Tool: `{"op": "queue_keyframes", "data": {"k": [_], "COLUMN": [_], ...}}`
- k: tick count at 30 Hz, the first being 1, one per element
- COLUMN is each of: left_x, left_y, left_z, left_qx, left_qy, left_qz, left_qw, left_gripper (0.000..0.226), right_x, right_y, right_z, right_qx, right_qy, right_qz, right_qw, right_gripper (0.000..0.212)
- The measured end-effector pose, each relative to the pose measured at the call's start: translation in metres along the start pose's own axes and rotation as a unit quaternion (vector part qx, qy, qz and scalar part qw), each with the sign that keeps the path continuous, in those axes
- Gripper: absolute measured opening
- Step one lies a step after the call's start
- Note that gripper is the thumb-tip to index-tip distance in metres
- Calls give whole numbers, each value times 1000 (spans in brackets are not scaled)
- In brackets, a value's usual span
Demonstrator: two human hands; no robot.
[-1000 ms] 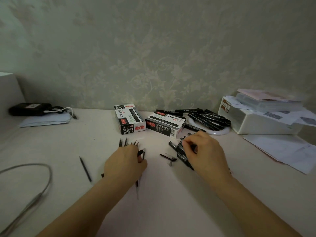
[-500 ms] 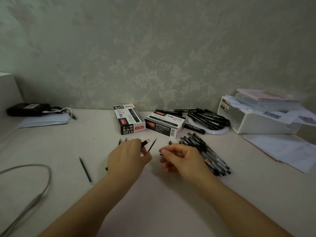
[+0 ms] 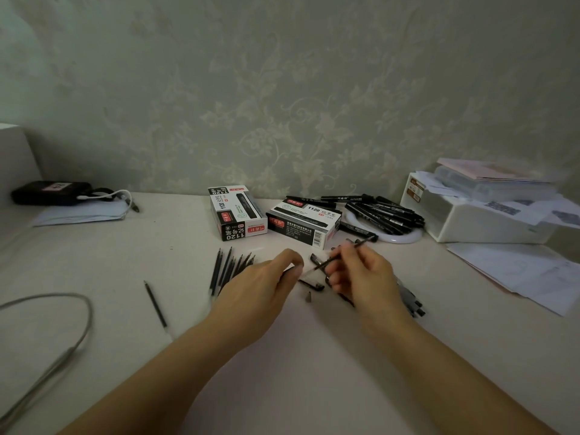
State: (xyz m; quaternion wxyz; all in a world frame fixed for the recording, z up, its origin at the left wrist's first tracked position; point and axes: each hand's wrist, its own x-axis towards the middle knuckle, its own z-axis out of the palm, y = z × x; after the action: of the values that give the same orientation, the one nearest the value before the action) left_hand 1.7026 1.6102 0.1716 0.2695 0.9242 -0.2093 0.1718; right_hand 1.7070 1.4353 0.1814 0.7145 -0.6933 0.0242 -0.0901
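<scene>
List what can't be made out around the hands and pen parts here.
- Head view: whether the left hand holds anything; its own back blocks the grip.
- Head view: the refill pinched by the right hand; its tip is motion-blurred.
- Head view: the pile of pens, mostly covered by the right hand.
- Head view: the grey cable, cut off by the left edge.

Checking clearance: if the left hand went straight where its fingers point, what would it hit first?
Probably the thin black refill pinched in the right hand, then that hand's fingers, just ahead of the left hand. Depth unclear; loose pen parts lie below.
</scene>
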Motion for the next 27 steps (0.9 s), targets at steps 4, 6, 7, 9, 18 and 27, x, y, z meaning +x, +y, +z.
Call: {"op": "queue_keyframes", "data": {"k": [4,6,7,9,18,27], "left_x": [0,0,0,0,1,1], "left_y": [-2,0,1,0,-3,-2], "left_z": [1,2,2,3,5,7], "left_qx": [-29,-41,-47,-60,-76,-59], "left_qy": [-5,5,10,15,18,25], "left_qz": [19,32,36,35,36,56], "left_qw": [999,999,998,997,996,996], "left_gripper": [21,21,21,18,19,17], "right_x": [3,3,3,4,6,1], "right_y": [-4,-2,-1,0,-1,3], "right_z": [-7,-5,-5,-3,-7,-2], "right_qx": [120,148,150,154,175,83], "right_qy": [21,13,8,1,2,-79], "right_qz": [22,41,44,49,47,-17], "right_qw": [992,988,988,987,983,993], "right_gripper": [30,29,28,28,28,26]}}
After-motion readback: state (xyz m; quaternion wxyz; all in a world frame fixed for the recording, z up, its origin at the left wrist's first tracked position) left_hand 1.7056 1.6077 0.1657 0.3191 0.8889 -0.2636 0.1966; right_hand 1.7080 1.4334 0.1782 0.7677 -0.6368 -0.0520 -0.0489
